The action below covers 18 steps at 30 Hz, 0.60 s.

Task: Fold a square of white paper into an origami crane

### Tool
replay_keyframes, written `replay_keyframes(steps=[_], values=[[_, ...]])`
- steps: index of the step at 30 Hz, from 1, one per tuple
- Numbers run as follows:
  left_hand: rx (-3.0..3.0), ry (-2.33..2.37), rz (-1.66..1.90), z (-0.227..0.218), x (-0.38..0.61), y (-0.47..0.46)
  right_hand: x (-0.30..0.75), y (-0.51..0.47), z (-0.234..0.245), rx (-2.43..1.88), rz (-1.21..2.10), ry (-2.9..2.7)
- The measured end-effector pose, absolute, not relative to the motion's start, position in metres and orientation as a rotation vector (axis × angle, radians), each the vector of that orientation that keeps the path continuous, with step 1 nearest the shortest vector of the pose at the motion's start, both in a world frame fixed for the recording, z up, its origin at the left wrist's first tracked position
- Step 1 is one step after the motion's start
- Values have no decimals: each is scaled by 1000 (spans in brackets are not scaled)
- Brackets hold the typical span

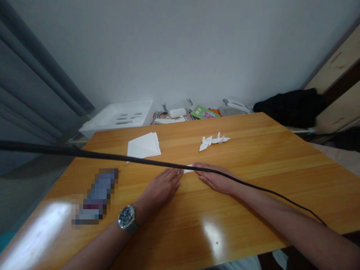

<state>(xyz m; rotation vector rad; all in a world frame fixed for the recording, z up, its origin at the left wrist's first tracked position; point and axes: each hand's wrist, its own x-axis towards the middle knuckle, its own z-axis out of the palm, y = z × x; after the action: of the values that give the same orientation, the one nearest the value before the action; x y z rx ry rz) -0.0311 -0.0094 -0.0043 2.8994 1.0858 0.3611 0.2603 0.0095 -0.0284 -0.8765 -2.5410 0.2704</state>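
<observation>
Two hands face each other across a small piece of white paper [189, 170], which lies near the middle of the wooden table [267, 157]. The left hand [163, 187] comes in from the lower left, palm down, a watch [126, 218] on its wrist, its fingers nearly straight and close together at the paper's left end. The right hand [215, 180] reaches from the lower right, forearm slanting, fingers together and pointing left at the other end. Whether either hand pinches the paper, I cannot tell. A black cable [154, 162] crosses in front.
</observation>
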Motion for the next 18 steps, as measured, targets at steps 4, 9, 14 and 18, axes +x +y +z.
replay_keyframes(steps=[4, 9, 14, 18], values=[[2883, 1083, 365, -3, -34, -9, 264, 10, -25, -850, 305, -2508], [2872, 1097, 340, 1, -31, -7, 261, 10, -21, -885, 302, -2484], [2814, 1118, 460, 2, -25, -3, 257, 12, -21, -851, 264, -2513], [2771, 1161, 486, 5, -15, 1, 254, 14, -14, -835, 214, -2546]])
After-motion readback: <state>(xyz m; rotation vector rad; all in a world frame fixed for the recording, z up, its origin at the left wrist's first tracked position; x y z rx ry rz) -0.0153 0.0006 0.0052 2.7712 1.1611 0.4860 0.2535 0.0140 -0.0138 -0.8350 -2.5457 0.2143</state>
